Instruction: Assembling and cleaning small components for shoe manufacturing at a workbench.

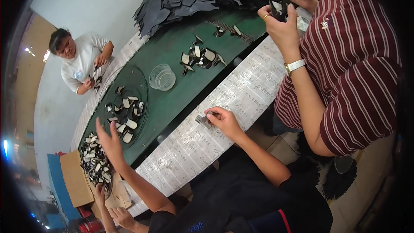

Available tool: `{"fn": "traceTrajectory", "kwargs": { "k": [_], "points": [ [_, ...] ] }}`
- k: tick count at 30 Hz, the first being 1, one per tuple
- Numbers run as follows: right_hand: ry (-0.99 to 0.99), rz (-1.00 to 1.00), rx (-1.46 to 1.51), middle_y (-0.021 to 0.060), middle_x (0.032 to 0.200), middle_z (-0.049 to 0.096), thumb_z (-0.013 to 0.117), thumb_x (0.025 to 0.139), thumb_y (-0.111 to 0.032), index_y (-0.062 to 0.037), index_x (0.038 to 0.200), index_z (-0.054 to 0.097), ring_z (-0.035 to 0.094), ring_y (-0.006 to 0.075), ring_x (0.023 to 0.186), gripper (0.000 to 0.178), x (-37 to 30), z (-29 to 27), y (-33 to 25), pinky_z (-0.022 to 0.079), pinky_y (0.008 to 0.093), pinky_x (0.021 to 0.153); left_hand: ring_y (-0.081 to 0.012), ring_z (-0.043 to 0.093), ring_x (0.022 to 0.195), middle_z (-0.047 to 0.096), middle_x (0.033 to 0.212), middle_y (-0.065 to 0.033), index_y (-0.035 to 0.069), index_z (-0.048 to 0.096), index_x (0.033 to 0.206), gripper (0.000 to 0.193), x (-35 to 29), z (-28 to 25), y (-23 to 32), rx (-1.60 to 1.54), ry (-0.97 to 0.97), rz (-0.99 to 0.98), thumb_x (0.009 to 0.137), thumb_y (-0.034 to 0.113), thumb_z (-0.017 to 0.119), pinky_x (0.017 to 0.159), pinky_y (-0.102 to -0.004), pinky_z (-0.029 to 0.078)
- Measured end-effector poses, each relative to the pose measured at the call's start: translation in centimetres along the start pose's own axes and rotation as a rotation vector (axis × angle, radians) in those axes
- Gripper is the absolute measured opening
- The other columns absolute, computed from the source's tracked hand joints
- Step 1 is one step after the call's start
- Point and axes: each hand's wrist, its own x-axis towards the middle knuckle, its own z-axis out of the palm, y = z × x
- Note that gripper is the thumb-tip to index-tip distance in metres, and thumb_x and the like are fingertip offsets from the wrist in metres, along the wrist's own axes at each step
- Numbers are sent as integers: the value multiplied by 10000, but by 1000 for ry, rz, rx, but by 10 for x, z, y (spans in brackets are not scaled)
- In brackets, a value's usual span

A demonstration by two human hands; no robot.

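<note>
My left hand (111, 142) is raised, empty, with fingers spread, beside a cluster of small black pieces with cream faces (129, 123) on the green conveyor belt (172, 99). They look like shoe parts. Over the plastic-covered near ledge (189, 151), my right hand (225, 123) pinches a small grey piece (202, 121) between thumb and fingers. Its exact kind is unclear. A clear plastic tub (162, 77) sits on the belt, and farther right lies another group of the black-and-cream pieces (200, 58).
Stacked black sheets (177, 2) lie at the back. A heap of black-and-cream pieces (95, 159) sits by a cardboard box (76, 174) at left. Another worker's hands (120, 218) are beside it. A striped-shirt worker (345, 64) stands right; another person (82, 58) works across the belt.
</note>
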Motion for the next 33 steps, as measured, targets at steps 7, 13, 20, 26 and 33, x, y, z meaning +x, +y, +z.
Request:
{"fn": "traceTrajectory", "kwargs": {
  "k": [7, 13, 20, 26, 33],
  "points": [
    [31, -12, 40, 3, 864, 662, 612, 960, -134, 11, 1122, 641, 593, 47, 740, 219, 2, -11, 0, 477, 206, 669, -347, 624, 1098, 660, 1162, -188, -16, 601, 1193, 362, 41, 181, 117, -229, -357, 483, 871, 134, 668, 937, -392, 480],
    [-3, -4, 32, -16, 837, 639, 610, 964, -140, 7, 1118, 638, 555, 31, 690, 214, 2, -6, 3, 451, 194, 624, -299, 609, 964, 635, 993, -108, 74, 632, 971, 122, 38, 287, 130, 222, -215, 814, 859, 109, 595, 896, -426, 439],
    [30, 58, 138, -18, 904, 636, 631, 954, -165, -19, 1135, 631, 574, 43, 765, 233, -1, -6, -1, 488, 202, 688, -280, 625, 933, 660, 996, -112, 39, 657, 912, 88, -8, 218, 137, -265, -123, 587, 833, 74, 675, 808, -396, 487],
    [80, 3, 217, 18, 1026, 629, 603, 965, -181, -38, 1207, 587, 603, 74, 888, 281, 5, -11, 9, 513, 230, 748, -175, 635, 999, 645, 1207, -133, -23, 625, 1008, 199, -67, 157, 63, -1276, -333, -320, 934, 161, 642, 818, -286, 526],
    [107, 15, 251, 39, 1063, 639, 582, 972, -134, -37, 1190, 589, 613, 86, 909, 238, 3, -7, 7, 506, 230, 754, -478, 499, 1235, 484, 1353, -293, -66, 415, 1236, 368, -155, 97, 25, -1891, -397, -937, 1007, 214, 479, 992, -531, 504]
  ]
}}
